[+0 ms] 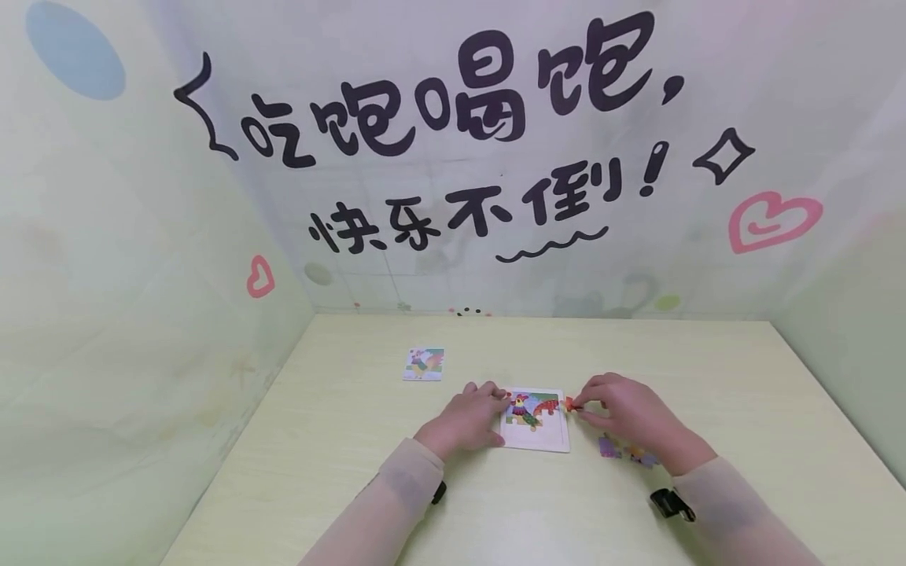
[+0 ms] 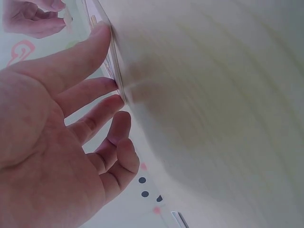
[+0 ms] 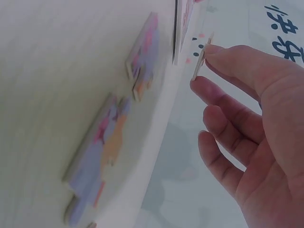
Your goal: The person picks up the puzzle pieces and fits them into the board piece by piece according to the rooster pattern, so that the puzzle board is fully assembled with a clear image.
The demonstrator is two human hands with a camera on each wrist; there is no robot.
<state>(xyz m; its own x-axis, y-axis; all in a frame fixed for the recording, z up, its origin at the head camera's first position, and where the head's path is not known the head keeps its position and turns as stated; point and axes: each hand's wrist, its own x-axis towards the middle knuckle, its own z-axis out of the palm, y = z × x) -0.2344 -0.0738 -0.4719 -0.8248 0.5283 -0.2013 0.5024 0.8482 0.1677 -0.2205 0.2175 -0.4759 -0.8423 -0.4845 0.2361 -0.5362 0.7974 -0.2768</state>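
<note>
A white-bordered jigsaw board (image 1: 534, 439) lies on the table, a colourful rooster picture partly laid in its upper half and pale bare backing below. My left hand (image 1: 467, 420) is at its left side; in the left wrist view the thumb and two fairly straight fingers touch the board's edge, while the other fingers bend loosely. Just off the board's right edge, my right hand (image 1: 626, 413) pinches an orange-red puzzle piece (image 1: 569, 404) between thumb and index finger. The right wrist view shows this piece edge-on and raised off the table.
Several loose puzzle pieces (image 1: 610, 447), mostly purple and orange, lie under and beside the right hand. Farther back on the left is a small rooster picture card (image 1: 424, 365). A printed cloth wall (image 1: 453, 283) closes off the table's back edge.
</note>
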